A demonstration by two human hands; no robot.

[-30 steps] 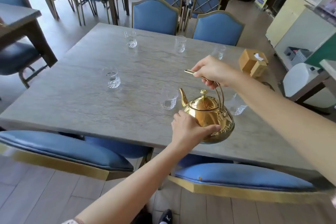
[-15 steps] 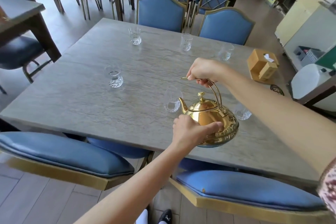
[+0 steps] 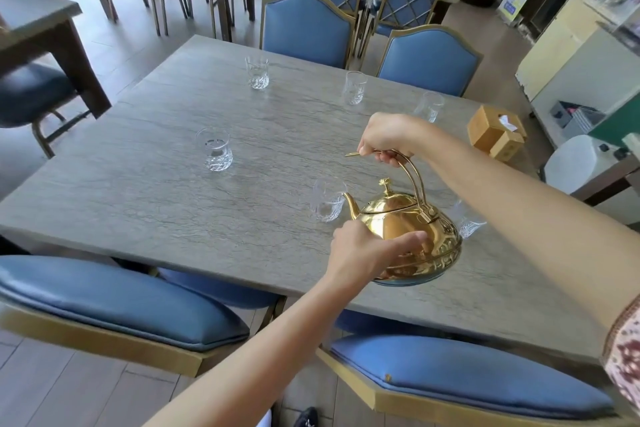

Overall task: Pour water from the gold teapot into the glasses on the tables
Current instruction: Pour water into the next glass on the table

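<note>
One gold teapot (image 3: 398,222), right hand (image 3: 388,135) gripping handle (image 3: 412,173), left hand (image 3: 363,250) clasping side; glass (image 3: 468,224) behind half hidden

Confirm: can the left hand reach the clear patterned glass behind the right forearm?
Probably not directly: the gold metal teapot and right forearm lie between the left hand and that glass.

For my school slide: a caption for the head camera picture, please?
Right hand grips the handle of the gold teapot, left hand its body, spout beside a glass.
</note>
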